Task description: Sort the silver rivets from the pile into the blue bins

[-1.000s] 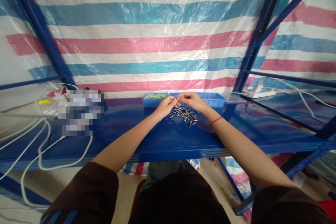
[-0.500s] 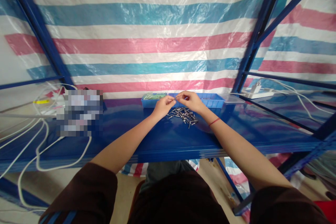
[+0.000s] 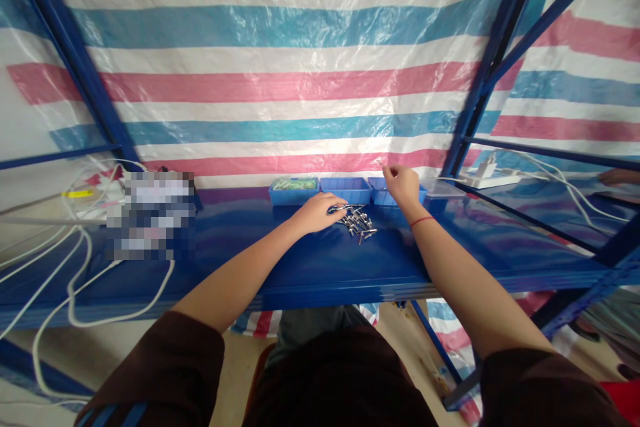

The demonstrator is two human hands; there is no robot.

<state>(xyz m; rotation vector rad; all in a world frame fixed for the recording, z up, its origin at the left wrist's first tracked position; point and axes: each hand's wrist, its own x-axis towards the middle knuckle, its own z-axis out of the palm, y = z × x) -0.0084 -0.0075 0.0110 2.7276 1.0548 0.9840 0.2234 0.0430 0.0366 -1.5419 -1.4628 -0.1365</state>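
Observation:
A pile of small metal pins (image 3: 359, 222) lies on the blue shelf (image 3: 320, 260). My left hand (image 3: 319, 211) rests at the pile's left edge, fingers curled and pinching one pin. My right hand (image 3: 403, 183) is raised over the right blue bin (image 3: 395, 193) at the back, fingers pinched on a thin pin whose tip sticks up to the left. A red string circles my right wrist.
Three small blue bins stand in a row at the back: the left bin (image 3: 294, 191) holds green parts, the middle bin (image 3: 346, 188) is beside it. A clear box (image 3: 443, 188) sits right of them. White cables (image 3: 75, 267) hang at left; a power strip (image 3: 493, 178) at right.
My hands have parted. The right hand moved right and up to the right bin with a pin. The left hand dropped to the pile.

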